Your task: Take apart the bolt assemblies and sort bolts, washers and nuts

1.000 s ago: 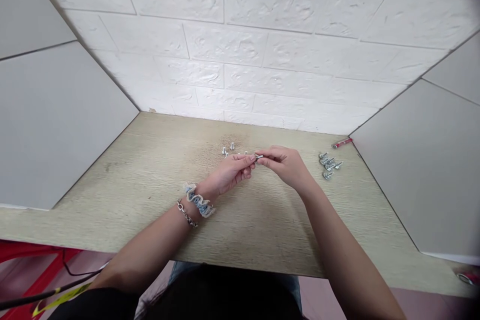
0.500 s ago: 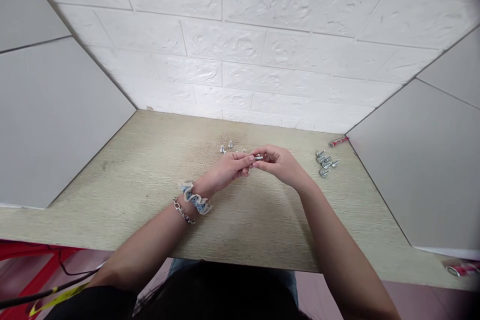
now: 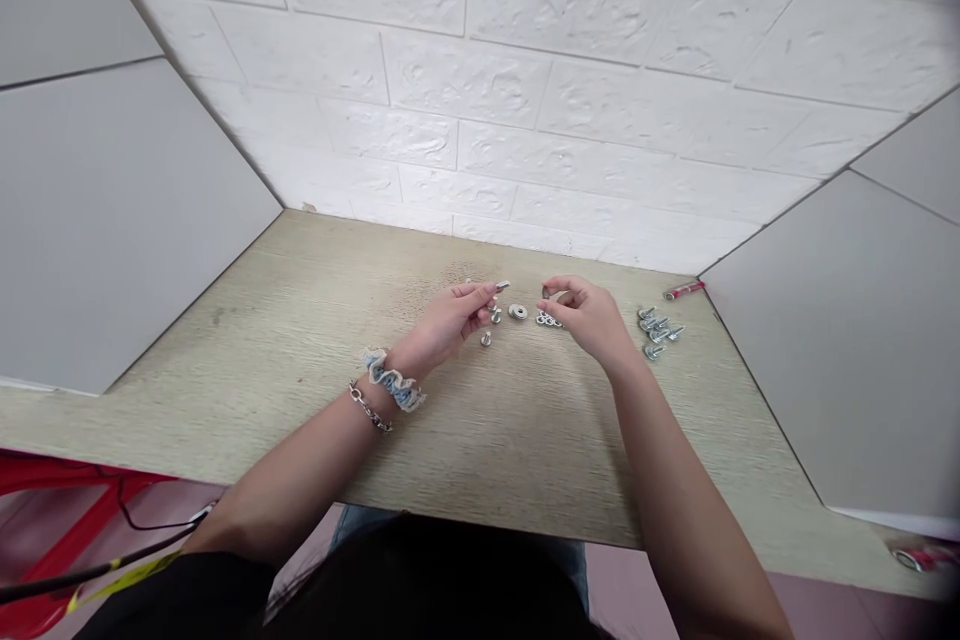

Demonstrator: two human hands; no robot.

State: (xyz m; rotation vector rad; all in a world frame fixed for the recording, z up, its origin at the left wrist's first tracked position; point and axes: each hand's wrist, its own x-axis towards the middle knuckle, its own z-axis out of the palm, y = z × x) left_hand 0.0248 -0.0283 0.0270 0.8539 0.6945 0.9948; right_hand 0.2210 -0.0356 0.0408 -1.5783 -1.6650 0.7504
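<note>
My left hand (image 3: 448,320) pinches a small steel bolt (image 3: 501,286) between its fingertips. My right hand (image 3: 589,320) hovers a short way to the right, fingers curled, just above a short row of small nuts or washers (image 3: 549,319). Whether its fingertips hold anything is hard to see. Between the hands lies a flat steel washer (image 3: 517,311), and two small bolts (image 3: 495,316) stand or lie just under my left fingers. Further right sits a loose group of several steel bolts (image 3: 656,330).
The pale wood-grain tabletop (image 3: 225,370) ends at a white brick-textured wall (image 3: 525,120), with grey side panels (image 3: 112,220) on both sides. A red-marked tool (image 3: 684,290) lies in the far right corner. A scrunchie (image 3: 394,382) and chain bracelet (image 3: 369,407) circle my left wrist.
My hands have parted from their fingertip meeting around the bolt. The left hand moved left with the bolt, the right moved right, and a washer and small parts now show between them.
</note>
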